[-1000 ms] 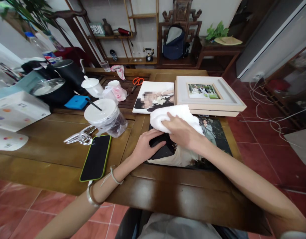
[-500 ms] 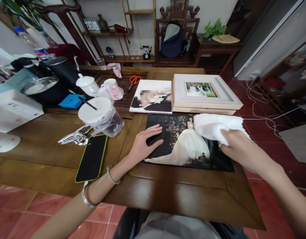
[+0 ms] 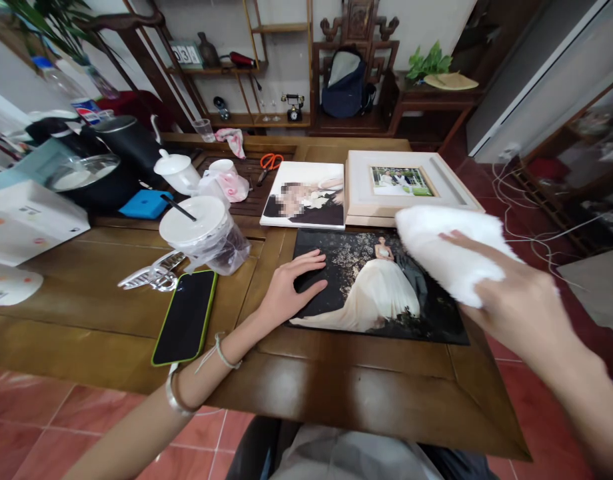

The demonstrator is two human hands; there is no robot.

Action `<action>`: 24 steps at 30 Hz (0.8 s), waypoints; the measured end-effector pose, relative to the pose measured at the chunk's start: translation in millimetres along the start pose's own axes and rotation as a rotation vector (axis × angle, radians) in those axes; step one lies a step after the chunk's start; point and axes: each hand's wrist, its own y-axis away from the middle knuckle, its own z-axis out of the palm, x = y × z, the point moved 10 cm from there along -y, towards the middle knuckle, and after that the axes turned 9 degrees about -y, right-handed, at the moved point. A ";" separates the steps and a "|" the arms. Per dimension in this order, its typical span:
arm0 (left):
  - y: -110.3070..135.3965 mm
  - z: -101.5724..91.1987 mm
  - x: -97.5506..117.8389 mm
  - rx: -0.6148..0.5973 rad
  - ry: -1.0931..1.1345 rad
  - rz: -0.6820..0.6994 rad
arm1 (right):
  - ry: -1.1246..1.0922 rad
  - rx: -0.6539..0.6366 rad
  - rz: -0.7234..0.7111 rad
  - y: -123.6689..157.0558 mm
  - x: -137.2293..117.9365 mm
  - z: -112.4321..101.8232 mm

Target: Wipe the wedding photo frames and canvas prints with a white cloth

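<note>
A dark wedding photo panel [image 3: 356, 287] lies flat near the table's right end, showing a figure in a long white gown. My left hand [image 3: 295, 283] rests on its left edge with the fingers stretched out. In my right hand [image 3: 511, 293] is a white cloth [image 3: 446, 247], gripped at its near side, over the panel's upper right corner. The cloth looks raised off the surface, and it hides that corner. Behind the panel lie a white-edged photo print [image 3: 306, 193] and a pale framed photo [image 3: 411, 180].
A phone [image 3: 185, 318] with a green case, a clear hair clip [image 3: 154, 271] and a lidded drink cup [image 3: 199, 227] in a plastic bag are to the left. Orange-handled scissors [image 3: 270, 163], a white teapot [image 3: 177, 172] and a tissue box [image 3: 34, 220] stand farther back on the wooden table [image 3: 306, 373].
My right hand has moved right and up with the cloth, uncovering more of the panel's dark right part. The left hand has stayed in place.
</note>
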 end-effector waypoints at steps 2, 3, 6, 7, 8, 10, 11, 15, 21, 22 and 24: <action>0.4 0.2 -0.5 -0.002 -0.004 0.001 | 0.137 0.010 -0.092 -15.6 -3.6 14.8; 0.5 0.2 -0.7 -0.002 -0.007 0.002 | 0.182 0.001 -0.143 -23.1 -4.8 24.2; 0.1 0.3 -0.8 -0.003 -0.010 0.004 | 0.196 -0.042 -0.203 -39.2 1.8 46.6; -0.1 0.3 -0.8 -0.004 -0.008 0.003 | 0.182 -0.046 -0.195 -41.8 5.6 49.4; -0.4 0.3 -0.8 -0.003 -0.006 0.000 | 0.161 -0.051 -0.188 -42.4 8.1 50.6; -0.8 0.2 -0.9 0.000 -0.004 -0.010 | 0.107 -0.078 -0.193 -37.8 5.8 51.1; -0.9 0.2 -1.1 0.002 -0.005 -0.015 | 0.083 -0.099 -0.202 -32.7 0.5 51.1; -0.4 1.3 -1.9 0.005 -0.017 -0.021 | 0.002 -0.192 -0.226 2.8 -40.2 55.5; 0.3 2.5 -2.3 -0.008 -0.018 -0.014 | -0.147 -0.224 -0.321 48.1 -97.3 54.1; 0.2 2.6 -1.9 -0.012 -0.018 -0.011 | -0.137 -0.226 -0.324 47.5 -97.1 52.4; -0.3 2.5 -0.5 -0.023 -0.013 -0.003 | -0.103 -0.242 -0.299 38.8 -86.4 50.4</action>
